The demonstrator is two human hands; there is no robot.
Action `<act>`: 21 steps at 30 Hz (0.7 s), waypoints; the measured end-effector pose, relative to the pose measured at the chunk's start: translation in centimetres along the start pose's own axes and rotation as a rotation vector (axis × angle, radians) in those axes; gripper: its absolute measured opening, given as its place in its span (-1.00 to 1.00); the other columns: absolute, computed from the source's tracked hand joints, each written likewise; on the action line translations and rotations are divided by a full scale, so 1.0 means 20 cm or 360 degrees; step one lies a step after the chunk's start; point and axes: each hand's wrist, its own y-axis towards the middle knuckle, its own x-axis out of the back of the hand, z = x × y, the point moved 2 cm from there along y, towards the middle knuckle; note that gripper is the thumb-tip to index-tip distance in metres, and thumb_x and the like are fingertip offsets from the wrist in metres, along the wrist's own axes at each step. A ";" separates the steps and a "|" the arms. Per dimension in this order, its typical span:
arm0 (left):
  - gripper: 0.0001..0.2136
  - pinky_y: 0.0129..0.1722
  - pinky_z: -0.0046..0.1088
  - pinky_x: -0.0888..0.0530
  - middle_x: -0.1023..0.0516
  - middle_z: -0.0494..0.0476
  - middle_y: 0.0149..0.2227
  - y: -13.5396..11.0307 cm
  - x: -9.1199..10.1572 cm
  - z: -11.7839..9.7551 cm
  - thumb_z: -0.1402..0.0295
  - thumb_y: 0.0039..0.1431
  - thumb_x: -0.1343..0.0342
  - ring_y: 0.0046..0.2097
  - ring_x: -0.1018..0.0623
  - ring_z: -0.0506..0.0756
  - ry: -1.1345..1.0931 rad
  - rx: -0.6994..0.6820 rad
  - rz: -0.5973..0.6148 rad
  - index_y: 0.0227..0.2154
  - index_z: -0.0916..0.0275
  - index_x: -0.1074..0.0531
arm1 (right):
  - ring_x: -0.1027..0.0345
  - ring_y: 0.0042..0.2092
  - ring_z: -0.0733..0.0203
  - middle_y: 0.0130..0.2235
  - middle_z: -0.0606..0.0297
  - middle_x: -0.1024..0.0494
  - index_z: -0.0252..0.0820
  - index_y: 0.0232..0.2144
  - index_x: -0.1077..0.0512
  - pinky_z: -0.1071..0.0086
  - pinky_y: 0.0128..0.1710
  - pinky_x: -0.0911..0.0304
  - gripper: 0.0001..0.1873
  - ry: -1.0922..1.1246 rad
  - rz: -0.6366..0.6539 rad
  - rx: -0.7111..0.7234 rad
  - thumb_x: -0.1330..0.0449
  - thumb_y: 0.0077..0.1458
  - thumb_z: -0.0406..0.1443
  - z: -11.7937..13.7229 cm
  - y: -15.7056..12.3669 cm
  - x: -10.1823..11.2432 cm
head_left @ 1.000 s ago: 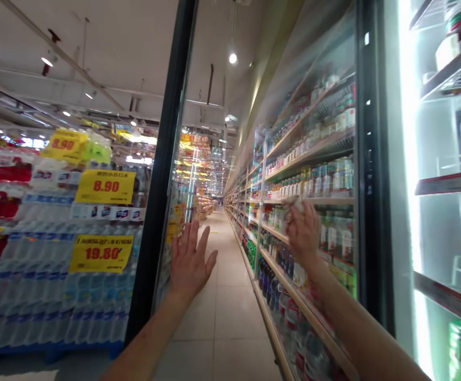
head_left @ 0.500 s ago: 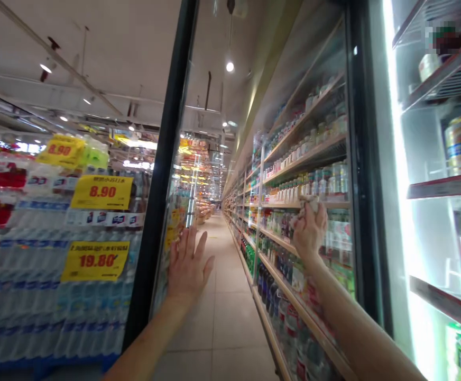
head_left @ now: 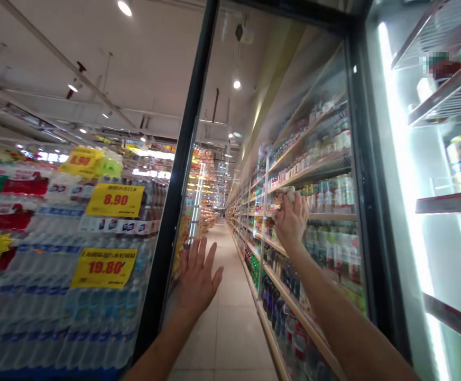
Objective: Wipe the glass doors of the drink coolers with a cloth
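A glass door (head_left: 238,174) with a dark frame (head_left: 185,153) stands swung out in front of me. My left hand (head_left: 199,278) lies flat near its left edge, fingers spread, apparently against the glass. Further right and higher, my right hand (head_left: 293,219) is closed around a crumpled pale cloth (head_left: 286,197), which sits at the glass. Part of the cloth is hidden by the fingers. Bottles and shelves appear in the pane behind both hands; I cannot tell how much is reflection.
At right, the lit cooler holds wire shelves (head_left: 450,203) with cans and packs. To the left rise stacked packs of water bottles (head_left: 95,307) with yellow price signs (head_left: 114,201). A tiled aisle floor (head_left: 234,333) shows through the door.
My right hand has moved left across the glass with the cloth. The left hand stays spread by the frame. The view has tipped up slightly, showing the door's top edge.
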 end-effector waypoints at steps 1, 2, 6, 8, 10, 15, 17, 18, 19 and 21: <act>-0.53 0.20 -0.04 -0.02 -0.10 0.33 0.24 0.00 0.00 0.00 0.31 0.16 0.05 0.28 -0.04 0.26 0.0004 0.0000 -0.0006 0.15 0.30 -0.17 | 0.10 0.25 -0.07 0.20 0.08 -0.16 -0.15 0.07 -0.28 -0.05 0.14 0.01 -0.52 0.0034 0.0037 0.0057 0.04 0.08 -0.35 0.05 -0.01 -0.01; -0.52 0.20 -0.04 -0.02 -0.10 0.33 0.24 0.00 0.00 0.00 0.31 0.16 0.05 0.28 -0.05 0.26 0.0005 0.0004 -0.0014 0.15 0.30 -0.17 | 0.12 0.26 -0.05 0.20 0.11 -0.17 -0.13 0.08 -0.28 -0.03 0.15 0.01 -0.52 0.0078 0.0126 0.0227 0.03 0.08 -0.36 0.12 -0.03 -0.02; -0.50 0.21 -0.06 -0.01 -0.09 0.30 0.24 0.00 0.01 0.01 0.30 0.16 0.04 0.28 -0.06 0.24 0.0007 0.0018 -0.0013 0.17 0.26 -0.13 | 0.14 0.28 0.08 0.21 0.30 -0.19 0.00 0.05 -0.29 0.07 0.20 0.08 -0.55 0.0182 0.0499 0.1044 -0.02 0.09 -0.37 0.30 -0.13 -0.02; -0.49 0.21 -0.07 -0.02 -0.09 0.28 0.25 -0.01 0.01 0.00 0.31 0.15 0.03 0.28 -0.06 0.23 0.0016 0.0022 0.0008 0.18 0.25 -0.11 | 0.10 0.26 0.05 0.20 0.26 -0.21 -0.03 0.03 -0.31 0.02 0.20 0.09 -0.56 0.0100 0.0474 0.0897 -0.02 0.08 -0.37 0.23 -0.08 0.00; -0.48 0.22 -0.09 -0.02 -0.09 0.27 0.25 -0.01 0.02 0.00 0.29 0.14 0.01 0.28 -0.05 0.23 0.0014 0.0025 0.0043 0.18 0.24 -0.11 | 0.05 0.24 -0.04 0.19 0.11 -0.21 -0.14 0.02 -0.34 -0.05 0.15 0.03 -0.57 -0.0018 0.0315 0.0397 -0.01 0.07 -0.36 0.09 0.00 0.01; -0.46 0.21 -0.08 -0.06 -0.09 0.25 0.25 -0.03 0.03 0.00 0.24 0.14 0.01 0.29 -0.01 0.22 0.0019 0.0050 0.0115 0.19 0.21 -0.08 | 0.05 0.24 -0.04 0.23 0.05 -0.13 -0.20 0.03 -0.33 0.01 0.15 -0.02 -0.56 -0.0024 0.0183 0.0180 -0.01 0.07 -0.36 0.00 0.02 0.02; -0.45 0.20 -0.07 -0.08 -0.08 0.24 0.26 -0.03 0.03 0.00 0.24 0.15 0.02 0.30 0.00 0.22 0.0022 0.0054 0.0125 0.20 0.20 -0.06 | 0.04 0.25 0.03 0.21 0.18 -0.19 -0.07 0.02 -0.34 0.04 0.17 0.00 -0.57 0.0052 0.0366 0.0587 -0.03 0.07 -0.36 0.04 -0.03 0.03; -0.45 0.20 -0.06 -0.08 -0.07 0.24 0.26 -0.04 0.03 -0.01 0.24 0.15 0.02 0.30 0.01 0.22 0.0020 0.0053 0.0134 0.20 0.20 -0.05 | 0.02 0.24 0.04 0.20 0.22 -0.21 -0.02 0.00 -0.35 0.04 0.18 0.02 -0.58 0.0069 0.0436 0.0713 -0.04 0.07 -0.35 0.04 -0.05 0.04; -0.45 0.20 -0.06 -0.08 -0.05 0.24 0.26 -0.04 0.03 -0.01 0.24 0.15 0.03 0.30 0.01 0.22 0.0020 0.0055 0.0144 0.20 0.20 -0.05 | 0.00 0.23 0.03 0.19 0.24 -0.22 0.01 -0.01 -0.36 0.00 0.18 0.04 -0.60 0.0069 0.0461 0.0745 -0.05 0.07 -0.33 0.02 -0.05 0.05; -0.45 0.21 -0.06 -0.07 -0.03 0.24 0.27 -0.04 0.03 -0.01 0.23 0.16 0.04 0.30 0.03 0.22 0.0024 0.0053 0.0162 0.20 0.21 -0.04 | -0.01 0.23 -0.08 0.21 0.14 -0.19 -0.07 -0.01 -0.37 -0.08 0.17 0.07 -0.60 0.0003 0.0372 0.0455 -0.01 0.09 -0.25 -0.11 -0.02 0.07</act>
